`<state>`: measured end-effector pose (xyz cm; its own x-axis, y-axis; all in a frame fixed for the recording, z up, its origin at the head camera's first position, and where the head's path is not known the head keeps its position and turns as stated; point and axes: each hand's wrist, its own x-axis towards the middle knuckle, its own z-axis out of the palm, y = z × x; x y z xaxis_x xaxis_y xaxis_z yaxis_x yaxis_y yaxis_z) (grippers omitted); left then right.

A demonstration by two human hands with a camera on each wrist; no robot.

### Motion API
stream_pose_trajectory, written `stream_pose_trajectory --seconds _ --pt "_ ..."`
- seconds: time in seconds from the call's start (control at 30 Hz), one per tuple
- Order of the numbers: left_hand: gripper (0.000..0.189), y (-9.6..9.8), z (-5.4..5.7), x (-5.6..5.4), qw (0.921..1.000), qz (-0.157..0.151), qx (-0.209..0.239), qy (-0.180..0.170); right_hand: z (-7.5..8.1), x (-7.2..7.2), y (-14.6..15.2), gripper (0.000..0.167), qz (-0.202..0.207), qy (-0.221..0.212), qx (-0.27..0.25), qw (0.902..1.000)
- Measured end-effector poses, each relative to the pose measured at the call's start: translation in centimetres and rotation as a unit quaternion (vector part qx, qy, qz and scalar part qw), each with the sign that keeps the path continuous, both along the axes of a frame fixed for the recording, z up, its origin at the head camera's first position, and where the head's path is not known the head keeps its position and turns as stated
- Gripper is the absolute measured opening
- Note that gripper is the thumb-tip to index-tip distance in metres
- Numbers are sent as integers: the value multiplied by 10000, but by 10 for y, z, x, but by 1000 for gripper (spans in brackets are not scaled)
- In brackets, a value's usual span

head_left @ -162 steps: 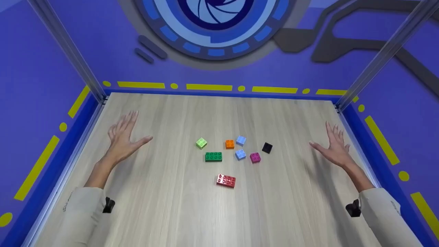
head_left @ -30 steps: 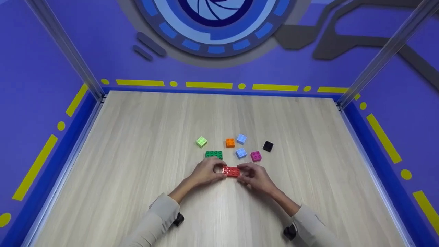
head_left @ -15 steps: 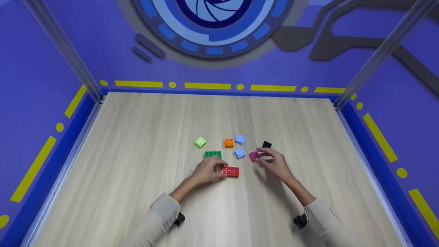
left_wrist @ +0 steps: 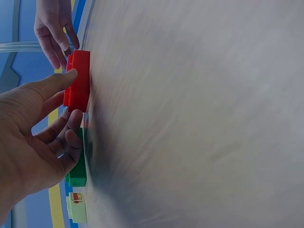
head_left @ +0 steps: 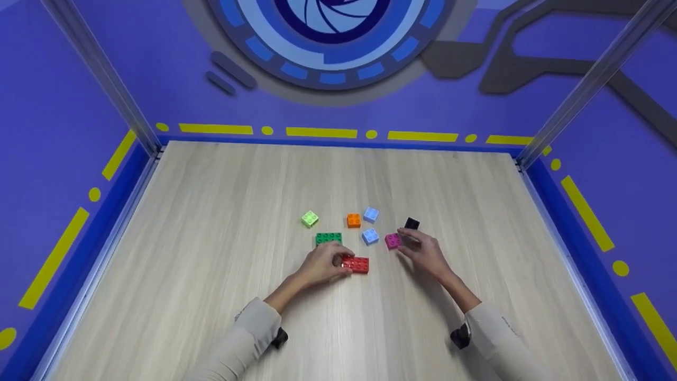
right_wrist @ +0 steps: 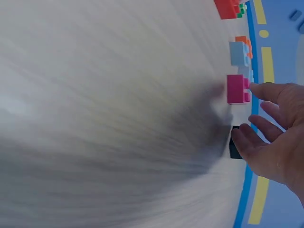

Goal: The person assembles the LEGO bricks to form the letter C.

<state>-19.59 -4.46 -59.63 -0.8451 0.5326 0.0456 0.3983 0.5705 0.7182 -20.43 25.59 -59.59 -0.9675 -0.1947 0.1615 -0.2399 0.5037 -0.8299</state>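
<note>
My left hand point(head_left: 322, 263) grips the left end of a red toy building brick point(head_left: 358, 265) with two rows of studs. In the left wrist view the thumb presses on the near side of that red brick point(left_wrist: 80, 80), with the index finger behind it. My right hand point(head_left: 426, 253) is at the right side of a small magenta brick point(head_left: 393, 241). From the right wrist, the thumb tip lies right at the studs of the magenta brick point(right_wrist: 235, 89); the other fingers are loosely spread, overlapping a black brick point(right_wrist: 234, 147).
Behind the left hand lies a long green brick point(head_left: 328, 238), with a lime brick point(head_left: 310, 219) farther back. An orange brick point(head_left: 354, 220) and two light blue bricks point(head_left: 371, 214) lie mid-table. Blue walls border the wooden table point(head_left: 222, 211).
Both hands came in from the sides to the red brick, which was turned straighter. My right hand then let go of it and moved right to the magenta brick; the left stayed.
</note>
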Motion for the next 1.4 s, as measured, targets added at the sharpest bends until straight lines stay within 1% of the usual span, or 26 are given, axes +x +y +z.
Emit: stream_pose_trajectory --seconds 0.13,0.23,0.37,0.47,0.57,0.67,0.8,0.97,1.03,1.17,1.3,1.4 --pt "36 -2 -1 2 10000 60 13 -74 -5 1 -4 35 12 -131 150 9998" --pt "37 -3 -1 2 9998 131 12 -126 -5 1 -5 36 -20 -196 239 9995" --pt "38 1 0 0 9999 80 22 -104 -4 -1 -4 40 -64 -116 339 9993" --pt "37 5 0 -1 9999 55 14 -120 -4 -5 -3 44 66 -43 388 9992" --pt "37 7 -1 -2 9999 43 43 -127 -6 -9 -3 44 145 -58 378 9992" --pt "36 7 -2 -2 9999 18 94 -120 -8 -10 -4 41 132 -47 424 9990" --pt "37 7 -2 -3 9999 6 108 -131 -10 -8 -5 38 128 -37 516 9986" --pt "37 7 -2 -3 9998 43 69 -182 -12 -5 -5 38 264 29 607 9978" --pt "36 8 -2 -3 9998 25 60 -173 -12 -3 -4 38 329 115 668 9972" --pt "35 8 -2 -4 9999 -21 43 -114 -11 0 -2 36 398 140 694 9967" --pt "34 9 -2 -4 9999 17 47 -99 -9 3 -1 35 364 26 639 9973" --pt "34 9 -2 -3 9999 40 51 -108 -8 7 -2 36 308 40 589 9978"
